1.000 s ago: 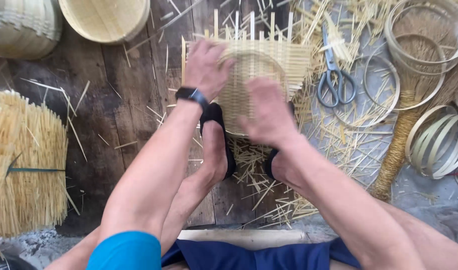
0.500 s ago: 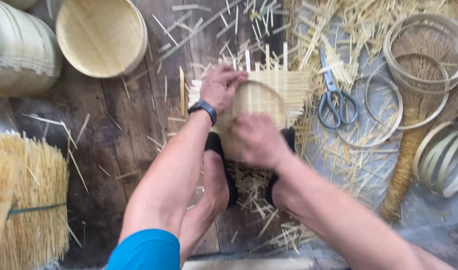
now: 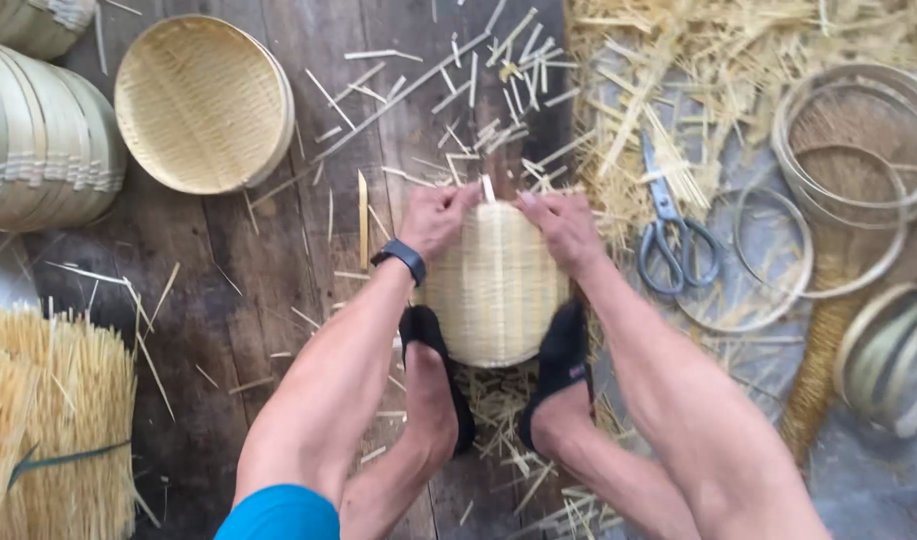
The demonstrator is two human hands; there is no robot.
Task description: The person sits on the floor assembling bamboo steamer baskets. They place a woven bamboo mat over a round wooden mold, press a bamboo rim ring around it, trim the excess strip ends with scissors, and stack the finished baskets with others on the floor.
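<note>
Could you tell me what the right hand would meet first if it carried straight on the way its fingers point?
The right hand points inward across the woven bamboo piece; it would probably meet the upright bamboo strip first, then the left hand, though depth is unclear.

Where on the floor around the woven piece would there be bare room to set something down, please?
The barest patch is the dark plank floor between the finished round basket, the straw bundle and the left hand; only stray splints lie there. Right of the right hand it is crowded: scissors, hoops and piled offcuts.
</note>
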